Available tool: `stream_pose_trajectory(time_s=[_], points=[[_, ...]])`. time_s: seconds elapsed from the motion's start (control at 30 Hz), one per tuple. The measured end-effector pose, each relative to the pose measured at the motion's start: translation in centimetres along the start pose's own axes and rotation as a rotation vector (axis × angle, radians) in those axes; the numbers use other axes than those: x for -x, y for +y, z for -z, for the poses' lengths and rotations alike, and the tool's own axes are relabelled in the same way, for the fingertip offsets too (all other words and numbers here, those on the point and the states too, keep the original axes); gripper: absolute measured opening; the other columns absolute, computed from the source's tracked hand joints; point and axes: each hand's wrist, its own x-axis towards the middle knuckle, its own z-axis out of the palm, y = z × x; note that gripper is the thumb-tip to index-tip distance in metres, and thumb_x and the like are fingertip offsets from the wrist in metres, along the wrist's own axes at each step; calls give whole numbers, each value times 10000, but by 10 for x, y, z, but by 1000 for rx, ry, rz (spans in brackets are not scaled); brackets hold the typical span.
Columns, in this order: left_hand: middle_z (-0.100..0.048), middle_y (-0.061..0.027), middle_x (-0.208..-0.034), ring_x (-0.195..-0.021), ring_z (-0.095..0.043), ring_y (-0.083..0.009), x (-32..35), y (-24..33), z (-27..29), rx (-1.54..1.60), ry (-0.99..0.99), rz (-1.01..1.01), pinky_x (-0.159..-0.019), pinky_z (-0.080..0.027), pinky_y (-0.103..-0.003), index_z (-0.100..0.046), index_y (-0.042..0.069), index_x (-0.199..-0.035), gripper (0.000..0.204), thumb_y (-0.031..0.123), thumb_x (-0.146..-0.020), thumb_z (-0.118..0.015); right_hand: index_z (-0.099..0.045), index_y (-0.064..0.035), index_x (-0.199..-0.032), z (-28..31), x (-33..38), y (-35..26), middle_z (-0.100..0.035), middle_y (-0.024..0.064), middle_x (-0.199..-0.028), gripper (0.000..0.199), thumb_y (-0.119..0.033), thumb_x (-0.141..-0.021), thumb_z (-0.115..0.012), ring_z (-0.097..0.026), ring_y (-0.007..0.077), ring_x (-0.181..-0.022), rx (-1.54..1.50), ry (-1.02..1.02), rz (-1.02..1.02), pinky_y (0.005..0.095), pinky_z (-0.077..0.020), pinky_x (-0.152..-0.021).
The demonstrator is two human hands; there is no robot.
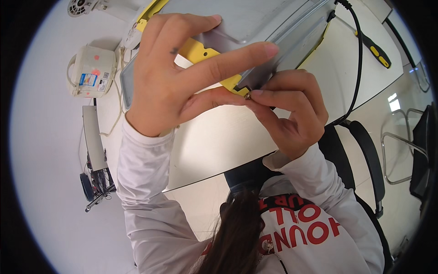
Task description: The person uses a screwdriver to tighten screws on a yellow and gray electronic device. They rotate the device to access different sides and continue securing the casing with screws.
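Left hand (171, 75), splayed, is spanning yellow-edged grey case (255, 18); right hand (296, 107) is pinching tiny metal piece (247, 97) at its corner. Red lettering (315, 232) is crossing sweatshirt (148, 171); appliance (101, 64) is bearing blue label (88, 80).

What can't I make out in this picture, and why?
Tiny, dark, metallic-looking piece at the bare right hand: too small in the head view to identify.
Grey, yellow-edged casing: cut off by the head view's upper edge, partly hidden by the bare left hand.
Flat, blue-grey panel: its right part, in the head view, hidden behind the left hand.
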Motion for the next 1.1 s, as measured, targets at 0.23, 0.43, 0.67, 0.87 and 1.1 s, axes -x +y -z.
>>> stream_pose_trajectory(time_s=[0.23,0.43,0.67,0.87,1.1], points=[[-561,-123,-1091,-1006,-533,-267,0,0,0,-18,1,-3,-820,-455,-383,-712,163,-1113,593,626,-787,-536,-703,-90,-884,0,-1,-5,-603,28,-842,296,-10,-625,-823,-570,172,-707,19,-17,-35,263,-455,-573],[-563,-117,-1090,-1005,-536,-261,3,-9,-5,-19,57,-93,-818,-449,-381,-717,165,-1103,599,635,-781,-533,-704,-82,-870,-1,3,-1,-600,27,-831,288,-32,-618,-832,-565,177,-702,4,4,-50,271,-448,-568],[-565,-115,-1100,-1007,-535,-259,1,-3,-4,-24,39,-39,-817,-441,-381,-719,165,-1099,595,633,-780,-535,-692,-74,-846,-2,1,-1,-599,30,-808,278,-45,-612,-839,-560,182,-689,9,6,-32,280,-443,-557],[-564,-118,-1106,-1014,-531,-263,1,-1,-3,-13,36,-8,-821,-438,-385,-717,163,-1098,588,628,-787,-535,-692,-80,-842,0,0,-3,-600,34,-803,274,-60,-614,-843,-562,191,-684,14,-7,-70,286,-446,-555],[-555,-129,-1121,-1018,-524,-271,0,-2,-3,0,33,-21,-823,-435,-393,-713,146,-1105,580,612,-808,-536,-695,-87,-888,-2,3,-1,-602,34,-806,300,-70,-625,-839,-569,189,-683,9,29,-77,286,-449,-555]])
